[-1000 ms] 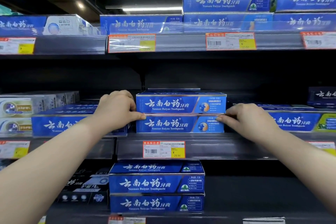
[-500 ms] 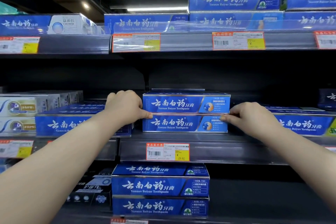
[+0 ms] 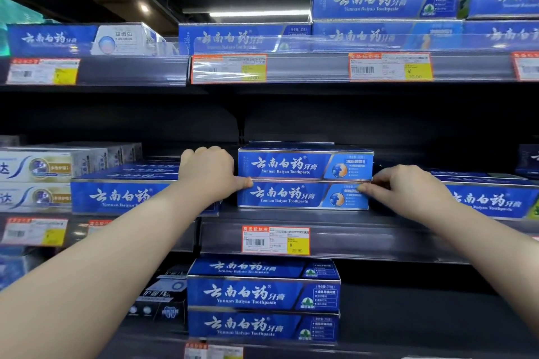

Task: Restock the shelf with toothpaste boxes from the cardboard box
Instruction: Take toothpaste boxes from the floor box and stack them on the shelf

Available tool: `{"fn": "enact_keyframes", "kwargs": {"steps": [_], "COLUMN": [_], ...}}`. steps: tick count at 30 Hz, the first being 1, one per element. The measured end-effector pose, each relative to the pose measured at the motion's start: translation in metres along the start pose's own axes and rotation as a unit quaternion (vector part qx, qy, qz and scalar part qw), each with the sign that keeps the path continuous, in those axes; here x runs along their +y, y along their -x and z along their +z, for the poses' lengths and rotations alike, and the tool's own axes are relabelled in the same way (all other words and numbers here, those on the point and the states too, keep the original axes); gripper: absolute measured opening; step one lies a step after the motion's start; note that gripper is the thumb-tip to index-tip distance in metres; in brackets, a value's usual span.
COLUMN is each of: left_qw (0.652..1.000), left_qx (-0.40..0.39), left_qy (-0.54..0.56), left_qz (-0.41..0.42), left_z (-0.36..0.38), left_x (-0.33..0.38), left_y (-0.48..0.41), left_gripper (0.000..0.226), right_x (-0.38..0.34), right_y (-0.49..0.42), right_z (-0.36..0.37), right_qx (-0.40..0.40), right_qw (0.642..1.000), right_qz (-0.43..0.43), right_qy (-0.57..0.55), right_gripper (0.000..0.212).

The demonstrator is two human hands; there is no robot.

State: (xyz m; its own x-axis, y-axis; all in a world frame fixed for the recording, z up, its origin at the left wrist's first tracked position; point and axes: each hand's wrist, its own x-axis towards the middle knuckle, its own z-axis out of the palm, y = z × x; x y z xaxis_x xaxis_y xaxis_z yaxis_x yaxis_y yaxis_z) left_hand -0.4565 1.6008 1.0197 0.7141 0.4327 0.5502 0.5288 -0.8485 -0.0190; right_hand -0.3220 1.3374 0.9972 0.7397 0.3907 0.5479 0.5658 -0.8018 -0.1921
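Two blue toothpaste boxes lie stacked on the middle shelf (image 3: 379, 237), an upper box (image 3: 291, 165) on a lower box (image 3: 291, 195). My left hand (image 3: 208, 173) holds the stack's left end, fingers curled behind it and the thumb tip on the front at the seam between the two boxes. My right hand (image 3: 405, 186) holds the right end, its thumb on the lower box's top right corner. The cardboard box is out of view.
More blue toothpaste boxes (image 3: 125, 195) lie left of the stack and others (image 3: 493, 201) to its right, with white boxes (image 3: 35, 167) at far left. A price tag (image 3: 275, 240) hangs below the stack. The top shelf (image 3: 385, 3) and the bottom shelf (image 3: 262, 296) hold further boxes.
Both hands stay at the ends of the stack in the same hold. The view has shifted slightly; the boxes sit in the same spot above the price tag.
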Motion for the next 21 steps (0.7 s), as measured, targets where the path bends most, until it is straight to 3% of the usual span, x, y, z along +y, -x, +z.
{"fn": "enact_keyframes", "kwargs": {"steps": [6, 9, 11, 16, 21], "left_qw": [0.989, 0.964, 0.940, 0.877, 0.878], "left_qx": [0.101, 0.186, 0.202, 0.116, -0.097], "left_qy": [0.099, 0.173, 0.250, 0.414, 0.363], "left_qz": [0.033, 0.076, 0.115, 0.215, 0.296], "left_z": [-0.005, -0.007, -0.004, 0.014, 0.057], "left_x": [-0.013, -0.011, -0.004, 0.038, 0.095], "left_y": [0.023, 0.043, 0.058, 0.111, 0.168], "left_gripper": [0.059, 0.053, 0.045, 0.044, 0.043], "right_x": [-0.005, -0.008, -0.010, -0.002, 0.035], "right_y": [0.022, 0.041, 0.058, 0.122, 0.207], "right_z": [-0.019, -0.029, -0.036, -0.047, -0.055], "right_qx": [0.034, 0.040, 0.028, -0.004, -0.078], "right_qw": [0.999, 0.999, 1.000, 0.997, 0.985], "right_qz": [-0.012, -0.016, 0.003, 0.038, 0.110], "right_qy": [-0.007, -0.013, -0.004, 0.060, 0.107], "right_gripper": [0.032, 0.033, 0.037, 0.049, 0.055]}}
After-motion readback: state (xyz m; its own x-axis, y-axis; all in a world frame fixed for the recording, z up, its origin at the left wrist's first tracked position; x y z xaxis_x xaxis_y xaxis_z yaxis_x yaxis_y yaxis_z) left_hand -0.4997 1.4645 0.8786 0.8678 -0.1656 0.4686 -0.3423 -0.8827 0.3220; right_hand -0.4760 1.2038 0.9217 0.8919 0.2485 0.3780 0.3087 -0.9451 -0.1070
